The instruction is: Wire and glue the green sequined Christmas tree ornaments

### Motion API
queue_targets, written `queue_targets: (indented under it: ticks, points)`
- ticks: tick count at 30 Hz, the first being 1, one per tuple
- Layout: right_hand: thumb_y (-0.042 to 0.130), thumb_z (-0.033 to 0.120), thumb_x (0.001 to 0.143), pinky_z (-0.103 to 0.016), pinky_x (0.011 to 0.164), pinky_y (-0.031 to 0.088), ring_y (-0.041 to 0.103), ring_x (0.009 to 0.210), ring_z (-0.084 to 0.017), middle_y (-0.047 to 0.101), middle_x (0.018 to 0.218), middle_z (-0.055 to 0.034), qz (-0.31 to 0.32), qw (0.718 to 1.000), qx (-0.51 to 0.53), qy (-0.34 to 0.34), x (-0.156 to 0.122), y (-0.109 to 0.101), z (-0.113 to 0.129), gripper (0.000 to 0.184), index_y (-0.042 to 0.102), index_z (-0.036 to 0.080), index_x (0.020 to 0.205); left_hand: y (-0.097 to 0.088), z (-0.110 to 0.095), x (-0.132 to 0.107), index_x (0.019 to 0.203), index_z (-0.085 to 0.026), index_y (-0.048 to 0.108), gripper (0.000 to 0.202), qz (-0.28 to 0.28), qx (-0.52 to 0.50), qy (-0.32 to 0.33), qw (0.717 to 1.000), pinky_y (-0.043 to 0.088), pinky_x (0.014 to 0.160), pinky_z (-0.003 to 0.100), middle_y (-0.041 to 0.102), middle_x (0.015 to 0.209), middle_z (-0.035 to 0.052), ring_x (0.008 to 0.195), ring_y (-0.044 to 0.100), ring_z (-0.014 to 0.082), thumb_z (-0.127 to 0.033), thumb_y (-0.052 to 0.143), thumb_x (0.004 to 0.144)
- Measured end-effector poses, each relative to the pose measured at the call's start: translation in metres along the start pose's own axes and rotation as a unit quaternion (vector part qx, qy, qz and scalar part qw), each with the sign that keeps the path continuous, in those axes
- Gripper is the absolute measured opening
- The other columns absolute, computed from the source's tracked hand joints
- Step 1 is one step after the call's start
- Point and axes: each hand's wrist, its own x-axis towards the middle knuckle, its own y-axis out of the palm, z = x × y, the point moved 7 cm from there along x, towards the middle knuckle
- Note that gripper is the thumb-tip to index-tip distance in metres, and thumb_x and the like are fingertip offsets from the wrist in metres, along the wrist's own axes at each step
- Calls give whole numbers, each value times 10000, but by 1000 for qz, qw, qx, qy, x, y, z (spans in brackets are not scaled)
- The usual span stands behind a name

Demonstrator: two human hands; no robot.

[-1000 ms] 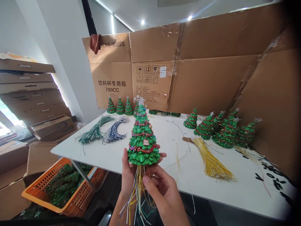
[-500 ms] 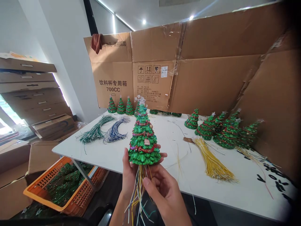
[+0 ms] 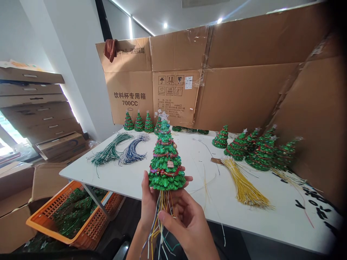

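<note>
Where the bench (image 3: pixel 211 213) ends on the left, an orange basket (image 3: pixel 40 223) sits down low, full of green tree pieces (image 3: pixel 73 213). On the bench lie a bundle of green wires (image 3: pixel 110 150) and, just beside it, a bundle of blue wires (image 3: pixel 132 152). Next comes the left hand (image 3: pixel 149 204), held up over the bench edge, with its fingers curled up and pressing on the bottom of a shiny green tree (image 3: pixel 166 162). This tree has a silver star on top and stands upright in that hand. A bunch of colored wires (image 3: pixel 162 220) hangs down from under it. The right hand (image 3: pixel 187 225) is close by, with its thumb on those wires, but nobody can tell if it is gripping them. Farther right lie a bundle of yellow wires (image 3: pixel 244 189) and a group of small green trees (image 3: pixel 262 153).
</note>
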Motion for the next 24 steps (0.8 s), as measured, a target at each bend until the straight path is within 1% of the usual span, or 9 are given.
queue_targets:
  ticks: [2,4,6,8,10,14,19,22,24]
  points:
    - [843,554,889,-308,573,242,321,608,-98,574,813,45,5,1000,-7,5,-1,1,7,440,710,222,1144,0,0,0,1533,-61,630,932,5,4,-8,1000,620,1044,492,770,1377,259,1301,737,446,-809,495,993]
    - [804,544,929,-314,594,247,321,621,-106,549,800,50,12,1000,-9,14,-2,2,15,408,712,219,1156,0,1,-1,1499,-38,654,956,11,8,-13,1000,621,1033,461,780,1352,263,1297,740,433,-827,462,995]
    - [788,540,944,-318,605,250,323,631,-113,516,782,57,16,1000,-7,19,-3,3,22,394,715,216,1156,1,0,-1,1484,-22,661,975,17,11,-14,1000,624,1012,425,781,1344,268,1289,746,419,-837,450,993]
    - [780,547,946,-321,609,260,334,636,-119,517,781,54,19,1000,-7,19,-4,4,28,394,723,213,1148,1,0,-1,1480,-18,663,973,18,15,-13,1000,626,997,407,781,1344,270,1281,752,410,-834,454,993]
    - [774,551,950,-323,613,276,349,642,-125,527,778,48,20,1000,-5,18,-4,4,30,385,733,212,1129,0,0,-1,1485,-26,662,955,12,18,-10,1000,626,1005,422,781,1346,269,1279,753,415,-823,466,996]
    - [783,540,949,-323,623,291,366,650,-135,497,732,57,16,1000,2,20,-4,2,29,362,741,212,1097,1,-1,-2,1550,-76,616,911,-1,8,-3,1000,615,1046,482,760,1402,255,1289,745,444,-791,520,995]
    - [788,546,945,-324,624,278,361,651,-134,512,745,53,14,1000,5,21,-4,3,27,374,725,210,1095,3,-2,-2,1599,-108,567,887,-5,4,9,1000,615,1051,477,740,1441,250,1295,744,442,-757,572,993]
    - [780,554,949,-323,621,285,371,651,-133,556,793,35,12,1000,4,21,-3,3,27,373,720,214,1091,4,-2,-1,1595,-111,572,894,-2,4,9,1000,617,1048,473,743,1437,248,1299,740,443,-763,582,983]
    - [778,562,946,-322,622,290,363,646,-133,556,794,35,11,1000,6,22,-3,3,26,375,726,217,1084,3,-1,-1,1584,-106,583,896,-2,3,5,1000,616,1048,475,748,1427,249,1298,740,444,-768,579,980]
